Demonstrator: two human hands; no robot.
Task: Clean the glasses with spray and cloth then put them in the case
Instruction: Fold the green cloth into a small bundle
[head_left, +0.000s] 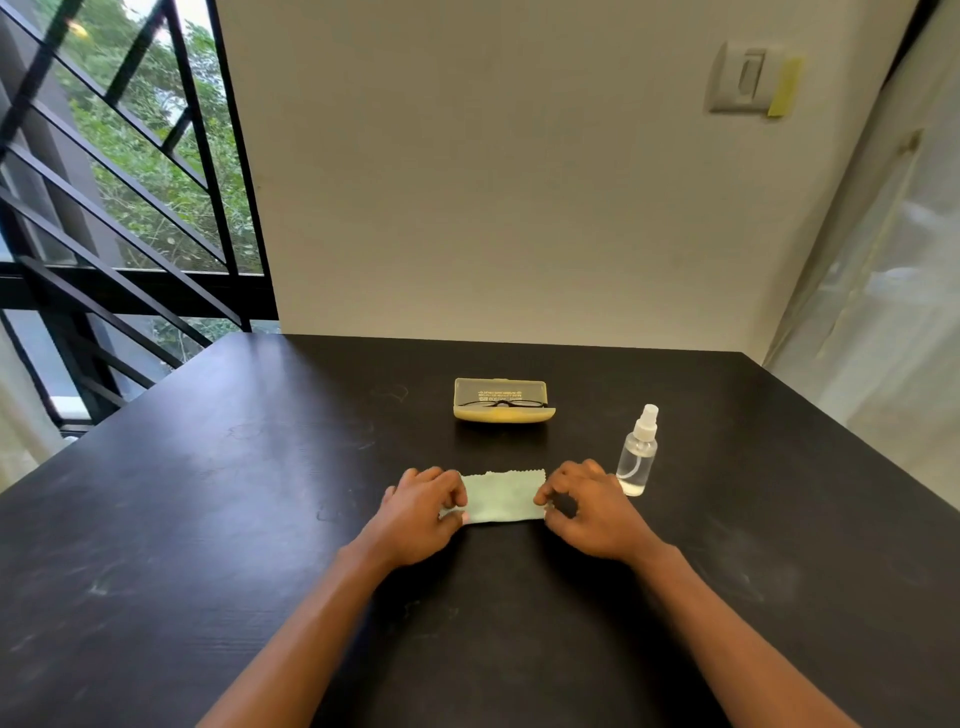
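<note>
Between both hands (423, 512), folded cloth (501, 496)

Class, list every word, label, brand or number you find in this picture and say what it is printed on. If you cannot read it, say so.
Open lid of the glasses case: several lines of gold print, appearing upside down, too small and blurred to read.
Spray bottle: no label visible.
Cloth: no print visible.
Wall switch: no readable marking; the yellow strip beside it is blank.

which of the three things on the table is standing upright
The clear spray bottle, beside the right hand. The green cloth lies flat between the hands, and the yellow case rests low, lid open.
</note>
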